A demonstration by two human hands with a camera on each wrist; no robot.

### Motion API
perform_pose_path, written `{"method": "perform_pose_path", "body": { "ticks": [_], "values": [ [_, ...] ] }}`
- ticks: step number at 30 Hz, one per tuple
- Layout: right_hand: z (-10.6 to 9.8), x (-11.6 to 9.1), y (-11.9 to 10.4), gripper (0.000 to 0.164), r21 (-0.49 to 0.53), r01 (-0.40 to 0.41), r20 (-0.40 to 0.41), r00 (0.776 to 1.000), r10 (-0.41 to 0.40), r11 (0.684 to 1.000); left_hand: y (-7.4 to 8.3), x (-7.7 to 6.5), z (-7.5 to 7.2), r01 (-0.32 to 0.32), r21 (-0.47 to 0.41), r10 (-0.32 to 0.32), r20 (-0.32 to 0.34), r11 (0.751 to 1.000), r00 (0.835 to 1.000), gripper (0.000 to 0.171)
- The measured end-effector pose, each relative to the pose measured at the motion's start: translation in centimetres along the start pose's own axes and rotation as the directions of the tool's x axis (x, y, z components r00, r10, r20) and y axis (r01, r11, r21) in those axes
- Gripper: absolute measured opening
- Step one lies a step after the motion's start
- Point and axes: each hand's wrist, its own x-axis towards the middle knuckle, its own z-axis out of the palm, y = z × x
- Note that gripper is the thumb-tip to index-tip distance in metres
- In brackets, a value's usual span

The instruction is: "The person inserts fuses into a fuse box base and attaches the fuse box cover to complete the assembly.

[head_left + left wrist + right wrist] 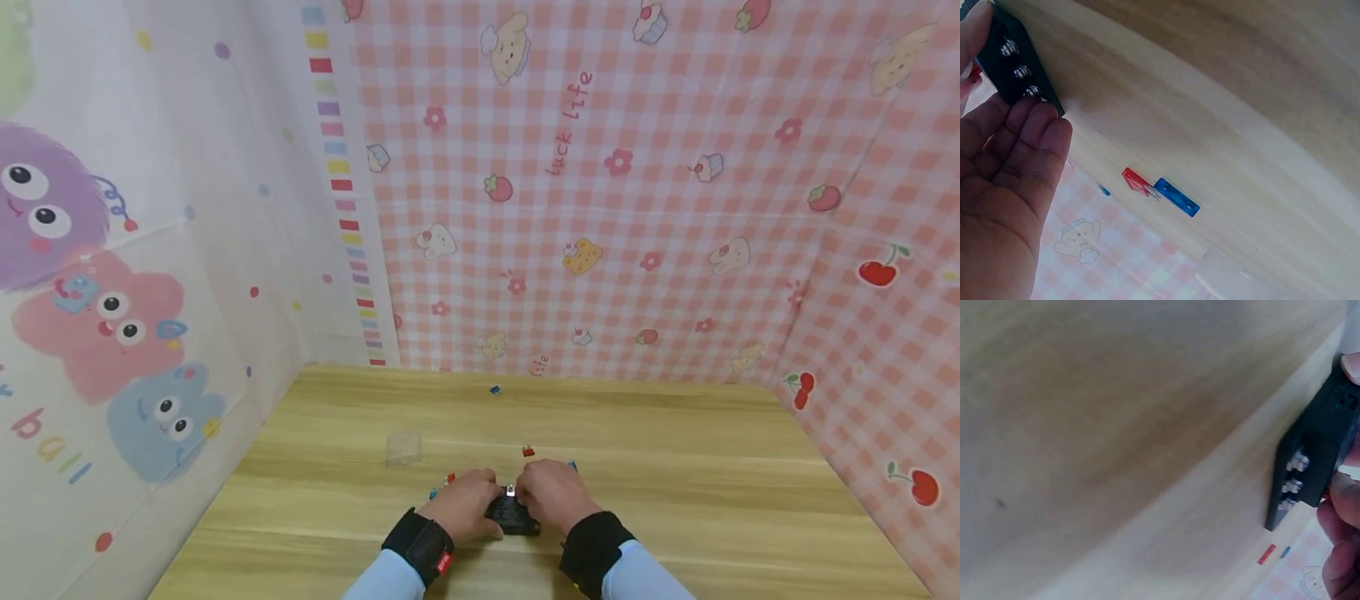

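My left hand (467,507) grips a black block (513,515) by its left side, and its fingers (1054,139) curl at the edge in the left wrist view. A row of metal screw terminals (1294,485) runs along one face of the block. On the block's other side is my right hand (557,495), its fingertips (1346,499) pinching a small red piece (1327,496) against the block; most of that piece is hidden by the fingers. A small silvery part (511,490) shows at the block's far edge, between the hands.
Beyond my left hand lie a small red piece (449,478) and a blue piece (432,493). A clear plastic box (403,448) stands farther left. Another red piece (528,451) and blue pieces (495,389) lie ahead on the wooden table (675,442), which patterned cloth (600,208) encloses.
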Motion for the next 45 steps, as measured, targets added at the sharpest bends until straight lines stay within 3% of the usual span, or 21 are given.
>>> {"method": "perform_pose_path", "body": {
  "ticks": [4, 14, 35, 45],
  "values": [
    [-0.09, 0.34, -0.25, 0.018, -0.045, 0.022, 0.025, 0.999, -0.021, 0.999, 0.04, 0.03, 0.1, 0.028, -0.009, -0.028, 0.026, 1.0, 0.999, 0.043],
    [-0.07, 1.05, -0.2, 0.021, -0.086, 0.023, 0.051, 0.999, -0.019, 0.996, 0.16, 0.06, -0.24, 0.017, -0.003, -0.017, 0.02, 1.0, 1.0, 0.044],
    [-0.28, 0.88, -0.19, 0.016, -0.026, -0.032, 0.105, 0.994, 0.035, 0.999, 0.14, 0.23, -0.38, 0.005, 0.0, -0.005, 0.024, 1.0, 1.0, 0.044],
    [-0.19, 0.65, -0.15, 0.018, 0.002, -0.016, 0.088, 0.996, 0.016, 1.0, 0.23, 0.05, -0.42, 0.004, -0.001, -0.004, 0.018, 1.0, 1.0, 0.043]
  ]
}}
